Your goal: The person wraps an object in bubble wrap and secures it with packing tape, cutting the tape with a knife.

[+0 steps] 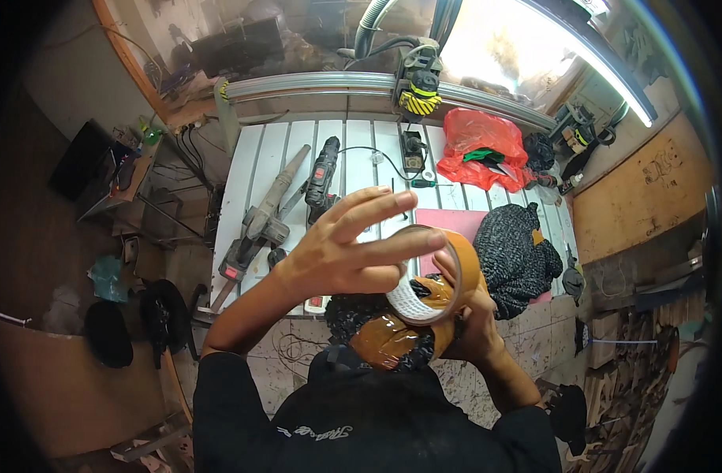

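Note:
A roll of brown packing tape is held up in front of my chest, its white inner core facing me. My right hand grips its right side, with fingertips showing through the hole. My left hand reaches over from the left with fingers spread; one finger crosses the roll's opening. Just below the roll is a lumpy bundle of dark, crinkled material, partly wrapped in shiny brown tape. The roll and my right hand hide part of the bundle, and I cannot tell what supports it.
On the slatted white table lie a long-nozzled power tool, a cordless drill and a power strip. A red plastic bag sits at the back right. A dark speckled cloth bundle lies nearer, beside a pink sheet.

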Demonstrator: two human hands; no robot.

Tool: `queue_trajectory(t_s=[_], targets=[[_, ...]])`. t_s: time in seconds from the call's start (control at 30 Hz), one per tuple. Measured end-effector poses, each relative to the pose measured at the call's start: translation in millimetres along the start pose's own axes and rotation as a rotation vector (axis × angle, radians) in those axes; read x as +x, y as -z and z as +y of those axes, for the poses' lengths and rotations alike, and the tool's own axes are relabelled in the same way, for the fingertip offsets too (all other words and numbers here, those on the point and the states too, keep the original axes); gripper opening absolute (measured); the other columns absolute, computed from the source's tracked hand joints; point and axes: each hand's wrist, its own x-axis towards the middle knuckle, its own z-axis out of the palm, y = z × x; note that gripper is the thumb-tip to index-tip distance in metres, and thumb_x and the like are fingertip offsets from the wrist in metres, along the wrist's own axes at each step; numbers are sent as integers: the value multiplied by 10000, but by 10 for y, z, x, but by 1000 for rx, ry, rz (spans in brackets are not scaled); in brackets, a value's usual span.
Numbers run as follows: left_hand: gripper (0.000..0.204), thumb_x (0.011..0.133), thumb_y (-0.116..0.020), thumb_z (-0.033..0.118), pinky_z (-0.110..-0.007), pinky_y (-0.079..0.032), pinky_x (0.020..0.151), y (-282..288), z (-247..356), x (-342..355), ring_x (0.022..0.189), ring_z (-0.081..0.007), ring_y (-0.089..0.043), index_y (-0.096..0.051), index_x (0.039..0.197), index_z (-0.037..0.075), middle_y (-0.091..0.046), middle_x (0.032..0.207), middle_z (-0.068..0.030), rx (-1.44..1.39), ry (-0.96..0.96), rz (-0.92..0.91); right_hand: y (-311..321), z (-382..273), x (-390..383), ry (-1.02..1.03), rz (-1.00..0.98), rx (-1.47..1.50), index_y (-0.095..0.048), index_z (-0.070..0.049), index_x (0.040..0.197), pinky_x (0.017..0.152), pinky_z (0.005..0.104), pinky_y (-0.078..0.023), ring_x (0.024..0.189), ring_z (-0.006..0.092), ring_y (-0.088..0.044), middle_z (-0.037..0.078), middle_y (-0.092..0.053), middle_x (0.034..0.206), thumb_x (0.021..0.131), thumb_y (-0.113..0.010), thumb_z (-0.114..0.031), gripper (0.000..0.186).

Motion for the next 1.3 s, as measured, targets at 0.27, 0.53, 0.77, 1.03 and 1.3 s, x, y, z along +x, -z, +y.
queue_trajectory(t_s=[0.27,0.53,0.77,1.03,1.3], targets=[[257,725,-836,210,-531,-444,1135,76,-48,-24,1398,-326,-462,-583,770,197,-657,1371,118,216,-19,71,134,-68,187,94,67,-215,-687,13,1084,942,442,-521,1026,318,-735,173,-748,1095,709,-910,-291,532],[220,734,-842,227,-421,-388,1036,-99,-121,-657,1223,-179,-530,-663,852,276,-662,1134,120,398,83,125,203,-73,188,151,144,-263,-668,-25,1051,924,426,-526,1011,304,-751,152,-760,1095,712,-930,-347,536],[235,737,-809,130,-401,-439,1005,115,428,-809,1155,-174,-655,-596,710,225,-647,820,111,390,98,64,324,-3,315,134,219,-297,-686,-30,1048,906,409,-529,1032,286,-749,143,-763,1128,672,-949,-327,546],[207,632,-817,71,-454,-488,905,-310,834,-1128,1102,-326,-656,-618,680,100,-702,857,-22,109,399,176,176,149,428,103,185,-294,-700,-45,1124,856,362,-536,950,224,-755,88,-768,1106,619,-964,-292,622],[227,708,-870,192,-437,-367,989,-433,1401,-638,1116,-226,-673,-785,909,128,-760,1077,-74,-31,576,290,-129,143,505,-11,140,-226,-680,-55,1144,901,407,-510,1002,260,-733,88,-754,1095,612,-940,-236,620]])
